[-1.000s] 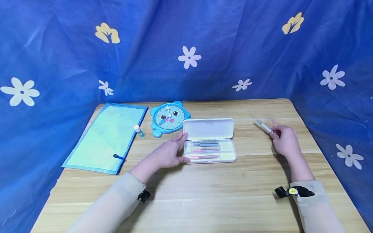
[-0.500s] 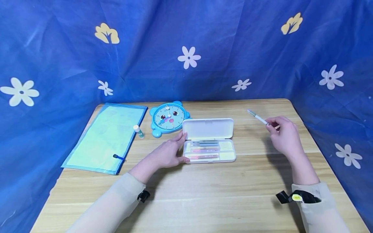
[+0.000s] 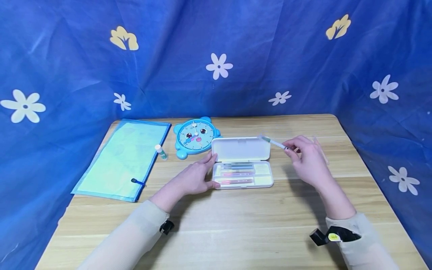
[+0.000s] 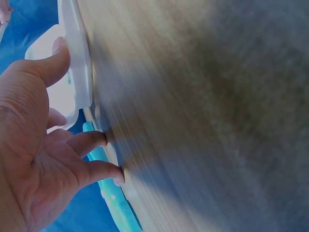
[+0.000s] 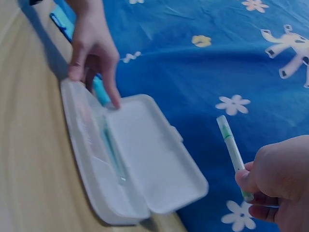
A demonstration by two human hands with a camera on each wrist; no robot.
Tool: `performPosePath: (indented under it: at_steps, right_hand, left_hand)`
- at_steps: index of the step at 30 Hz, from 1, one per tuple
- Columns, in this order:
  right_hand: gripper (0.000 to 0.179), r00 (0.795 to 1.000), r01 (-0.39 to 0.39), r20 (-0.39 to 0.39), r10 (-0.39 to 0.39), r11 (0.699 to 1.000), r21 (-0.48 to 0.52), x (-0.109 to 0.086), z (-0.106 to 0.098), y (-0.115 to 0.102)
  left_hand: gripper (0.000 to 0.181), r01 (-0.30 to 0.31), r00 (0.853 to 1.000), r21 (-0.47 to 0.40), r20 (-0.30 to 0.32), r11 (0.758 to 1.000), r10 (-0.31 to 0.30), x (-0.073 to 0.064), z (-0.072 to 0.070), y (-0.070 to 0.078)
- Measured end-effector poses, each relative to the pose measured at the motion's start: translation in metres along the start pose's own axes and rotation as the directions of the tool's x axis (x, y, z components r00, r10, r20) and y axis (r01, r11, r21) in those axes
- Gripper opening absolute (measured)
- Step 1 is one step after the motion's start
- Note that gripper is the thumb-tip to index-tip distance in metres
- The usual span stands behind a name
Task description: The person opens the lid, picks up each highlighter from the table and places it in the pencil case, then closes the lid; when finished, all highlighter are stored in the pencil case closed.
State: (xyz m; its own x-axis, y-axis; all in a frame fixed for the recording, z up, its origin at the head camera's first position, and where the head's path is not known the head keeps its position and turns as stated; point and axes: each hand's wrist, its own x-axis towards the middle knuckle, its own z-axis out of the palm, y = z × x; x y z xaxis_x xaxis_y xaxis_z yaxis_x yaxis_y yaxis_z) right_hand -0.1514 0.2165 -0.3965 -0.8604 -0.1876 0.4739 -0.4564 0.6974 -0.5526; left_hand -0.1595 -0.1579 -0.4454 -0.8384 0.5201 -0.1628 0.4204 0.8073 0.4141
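Note:
A white pencil case (image 3: 266, 176) lies unfolded mid-table, several pens (image 3: 237, 173) in its base and its lid (image 3: 241, 150) tilted back. At its left end is my left hand (image 3: 194, 179), holding the case between the thumb at the near corner and a finger by the lid. Two other fingertips rest on the tabletop in the left wrist view. My right hand (image 3: 310, 161) pinches a slim white pen (image 5: 233, 150) with green ends by its rear. Its clear-capped tip points left and overlaps the lid's upper right corner in the head view.
A pinkish pen (image 3: 320, 150) lies on the table beyond my right hand. Left of the case are a blue toy clock (image 3: 194, 144), a glue stick (image 3: 161, 152) and a blue-edged zip folder (image 3: 118, 161). Blue patterned cloth (image 3: 249, 90) hangs behind the table.
My right hand has lifted the white pen off the right side and carried it left toward the case, leaving the pinkish pen behind. The left hand and case stay put.

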Motion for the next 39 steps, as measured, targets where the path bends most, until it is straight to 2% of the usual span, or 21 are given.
performPosePath:
  at_steps: [6,16,29,34,39]
  right_hand:
    - [0.017,0.990,0.040,0.134,-0.045,0.998,0.042,-0.004,0.023,-0.010]
    - [0.016,0.949,0.118,0.286,-0.135,0.990,0.076,-0.014,0.062,-0.018]
    - [0.015,0.897,0.179,0.399,-0.193,0.981,0.072,-0.022,0.103,-0.028]
    - [0.012,0.892,0.189,0.409,-0.194,0.981,0.055,-0.022,0.109,-0.029]
    - [0.010,0.882,0.246,0.407,-0.237,0.969,0.030,-0.022,0.109,-0.030]
  left_hand:
    - [0.113,-0.007,1.000,-0.006,-0.009,1.000,0.007,-0.001,0.001,0.000]
    - [0.112,0.002,1.000,-0.001,-0.010,1.000,-0.002,-0.001,0.001,0.001]
    - [0.113,-0.002,1.000,-0.004,-0.014,1.000,0.002,-0.002,0.001,-0.001]
    - [0.113,-0.004,1.000,-0.013,-0.016,1.000,0.003,-0.001,0.001,-0.001]
    - [0.113,0.001,1.000,-0.018,-0.013,1.000,-0.001,-0.001,0.001,-0.001]
